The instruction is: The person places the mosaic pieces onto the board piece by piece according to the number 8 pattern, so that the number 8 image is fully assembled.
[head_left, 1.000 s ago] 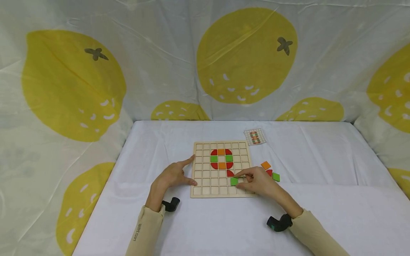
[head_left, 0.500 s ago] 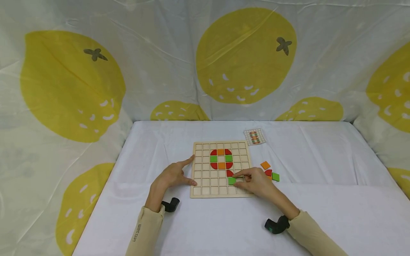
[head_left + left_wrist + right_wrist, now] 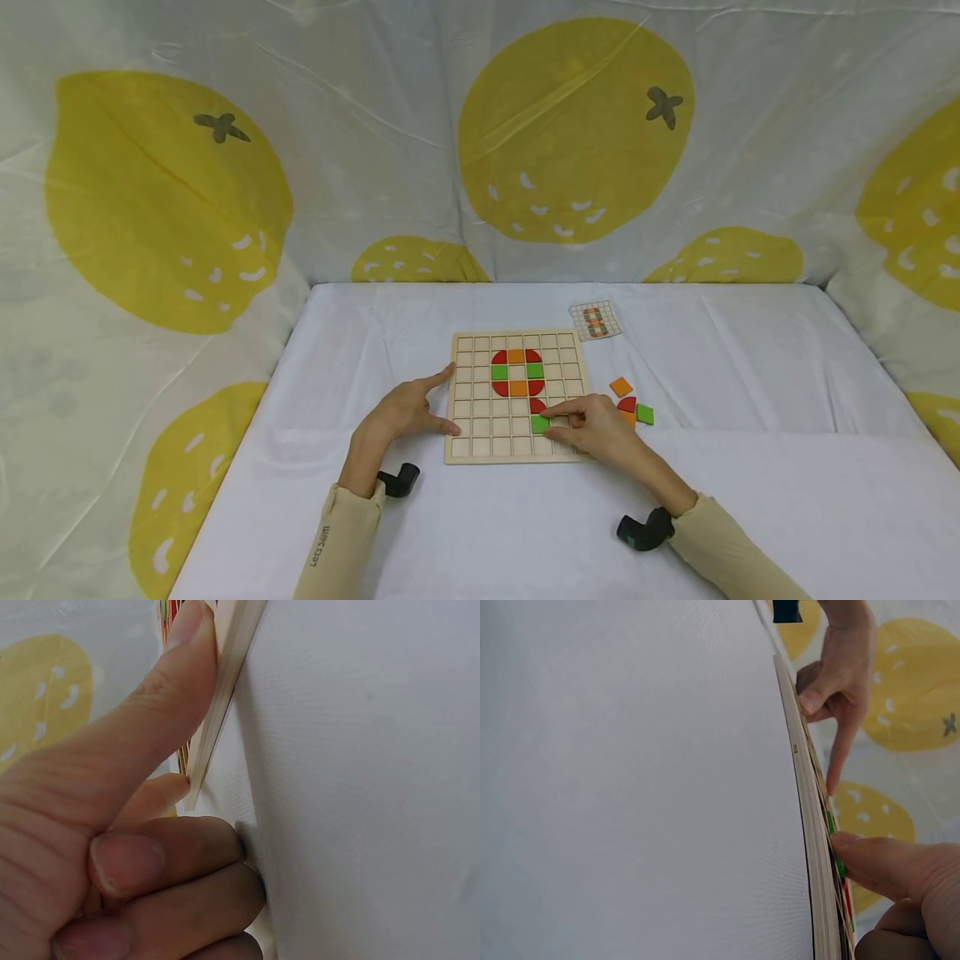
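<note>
Pinches the green square (image 3: 539, 425) by its right side between thumb and forefinger of the right hand (image 3: 600, 425), slightly further left than half a second ago and clearly further left than a second ago. Now lines it up directly below the lone red quarter-round (image 3: 536, 406) on the wooden board (image 3: 501, 426); cannot tell if fully seated in the cell. Keeps the left hand (image 3: 403, 410) as before, thumb and forefinger spread apart against the board's left edge, other fingers curled. Leaves the ring of coloured pieces (image 3: 517, 357) unchanged higher up the grid. Shows more of the lower orange tile (image 3: 627, 420), earlier mostly covered by the right hand, next to the loose red piece (image 3: 627, 404), upper orange tile (image 3: 621, 387) and spare green tile (image 3: 644, 414), all unmoved on the white-covered bench (image 3: 495, 525), with the patterned card (image 3: 596, 320) by the board's far right corner.
</note>
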Available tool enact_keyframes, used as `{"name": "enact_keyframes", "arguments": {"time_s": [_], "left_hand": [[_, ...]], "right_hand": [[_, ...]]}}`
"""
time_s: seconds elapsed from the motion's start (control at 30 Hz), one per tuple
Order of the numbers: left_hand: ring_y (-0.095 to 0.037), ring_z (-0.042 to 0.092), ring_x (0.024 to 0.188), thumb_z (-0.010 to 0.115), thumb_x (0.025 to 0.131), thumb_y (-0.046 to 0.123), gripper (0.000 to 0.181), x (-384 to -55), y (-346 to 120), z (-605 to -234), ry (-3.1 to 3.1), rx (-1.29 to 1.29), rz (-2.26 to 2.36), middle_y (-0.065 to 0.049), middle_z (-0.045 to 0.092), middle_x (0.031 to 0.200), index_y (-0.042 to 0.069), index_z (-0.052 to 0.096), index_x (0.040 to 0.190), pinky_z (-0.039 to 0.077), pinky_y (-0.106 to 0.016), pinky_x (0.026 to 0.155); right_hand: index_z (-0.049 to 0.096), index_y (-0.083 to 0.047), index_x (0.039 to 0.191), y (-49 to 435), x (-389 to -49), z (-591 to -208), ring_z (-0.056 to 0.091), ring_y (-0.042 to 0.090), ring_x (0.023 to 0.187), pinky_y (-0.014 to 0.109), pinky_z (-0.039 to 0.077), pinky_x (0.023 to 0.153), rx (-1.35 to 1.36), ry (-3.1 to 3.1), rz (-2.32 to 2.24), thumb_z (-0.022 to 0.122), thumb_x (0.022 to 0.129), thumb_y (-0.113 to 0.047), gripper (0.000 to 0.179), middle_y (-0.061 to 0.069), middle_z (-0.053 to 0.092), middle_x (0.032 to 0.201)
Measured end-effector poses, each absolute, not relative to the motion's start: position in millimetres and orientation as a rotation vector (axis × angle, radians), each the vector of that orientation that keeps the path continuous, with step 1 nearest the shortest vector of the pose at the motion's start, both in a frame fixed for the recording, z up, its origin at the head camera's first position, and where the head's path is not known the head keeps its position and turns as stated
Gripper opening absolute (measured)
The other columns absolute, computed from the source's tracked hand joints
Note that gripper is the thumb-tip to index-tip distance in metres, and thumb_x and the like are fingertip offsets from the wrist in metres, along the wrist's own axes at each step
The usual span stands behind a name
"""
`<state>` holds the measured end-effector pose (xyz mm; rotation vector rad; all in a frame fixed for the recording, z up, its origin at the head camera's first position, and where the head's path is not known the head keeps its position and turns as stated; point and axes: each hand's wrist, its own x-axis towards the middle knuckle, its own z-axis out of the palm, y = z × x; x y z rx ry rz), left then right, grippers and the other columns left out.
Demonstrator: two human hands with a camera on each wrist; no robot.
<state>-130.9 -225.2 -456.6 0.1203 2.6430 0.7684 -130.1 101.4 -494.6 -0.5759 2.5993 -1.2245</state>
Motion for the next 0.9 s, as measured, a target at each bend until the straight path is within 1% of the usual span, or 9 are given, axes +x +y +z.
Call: {"name": "enact_keyframes", "arguments": {"time_s": [0.17, 0.27, 0.43, 0.57, 0.63, 0.77, 0.9], "left_hand": [[-0.020, 0.052, 0.082, 0.093, 0.074, 0.040, 0.110, -131, -225, -457, 2.648, 0.121, 0.759, -0.008, 0.060, 0.085, 0.028, 0.030, 0.164, 0.044, -0.036, 0.080], [-0.021, 0.053, 0.084, 0.093, 0.074, 0.040, 0.110, -132, -226, -457, 2.649, 0.123, 0.756, -0.009, 0.062, 0.087, 0.028, 0.030, 0.164, 0.044, -0.037, 0.081], [-0.021, 0.054, 0.086, 0.092, 0.074, 0.041, 0.110, -131, -225, -457, 2.650, 0.120, 0.756, -0.009, 0.064, 0.092, 0.029, 0.030, 0.164, 0.045, -0.038, 0.082], [-0.021, 0.055, 0.089, 0.093, 0.074, 0.040, 0.110, -131, -225, -457, 2.648, 0.112, 0.762, -0.012, 0.067, 0.100, 0.029, 0.030, 0.164, 0.047, -0.040, 0.086], [-0.021, 0.056, 0.091, 0.092, 0.074, 0.040, 0.110, -130, -225, -457, 2.650, 0.111, 0.762, -0.014, 0.068, 0.107, 0.030, 0.030, 0.164, 0.048, -0.042, 0.088], [-0.021, 0.057, 0.093, 0.092, 0.074, 0.040, 0.110, -130, -225, -457, 2.652, 0.109, 0.766, -0.016, 0.069, 0.113, 0.030, 0.029, 0.164, 0.049, -0.044, 0.089], [-0.022, 0.056, 0.093, 0.092, 0.074, 0.040, 0.110, -130, -225, -458, 2.646, 0.103, 0.772, -0.014, 0.068, 0.110, 0.031, 0.029, 0.164, 0.049, -0.043, 0.090]], "right_hand": [[0.083, -0.019, 0.108, 102, -130, -493, 0.030, 0.005, 0.055, 0.021, 0.024, 0.056, -0.591, 2.587, -1.234, 0.087, 0.084, -0.025, 0.025, -0.009, 0.030, 0.055], [0.083, -0.019, 0.107, 105, -132, -491, 0.028, 0.005, 0.052, 0.021, 0.022, 0.053, -0.581, 2.560, -1.269, 0.087, 0.085, -0.023, 0.023, -0.008, 0.030, 0.054], [0.082, -0.014, 0.107, 116, -139, -483, 0.027, 0.006, 0.051, 0.020, 0.022, 0.050, -0.526, 2.568, -1.313, 0.084, 0.087, -0.019, 0.021, -0.007, 0.030, 0.056], [0.081, -0.010, 0.110, 136, -152, -476, 0.027, 0.008, 0.052, 0.021, 0.024, 0.050, -0.468, 2.630, -1.280, 0.083, 0.088, -0.017, 0.023, -0.006, 0.031, 0.057], [0.081, -0.009, 0.111, 150, -158, -474, 0.028, 0.010, 0.051, 0.022, 0.024, 0.049, -0.420, 2.659, -1.259, 0.084, 0.088, -0.017, 0.025, -0.005, 0.030, 0.057], [0.080, -0.010, 0.112, 177, -169, -472, 0.031, 0.012, 0.054, 0.025, 0.025, 0.051, -0.338, 2.708, -1.193, 0.085, 0.086, -0.021, 0.029, -0.004, 0.032, 0.059], [0.080, -0.007, 0.114, 199, -175, -471, 0.034, 0.015, 0.055, 0.027, 0.025, 0.052, -0.281, 2.745, -1.114, 0.086, 0.086, -0.026, 0.035, -0.002, 0.035, 0.059]]}}
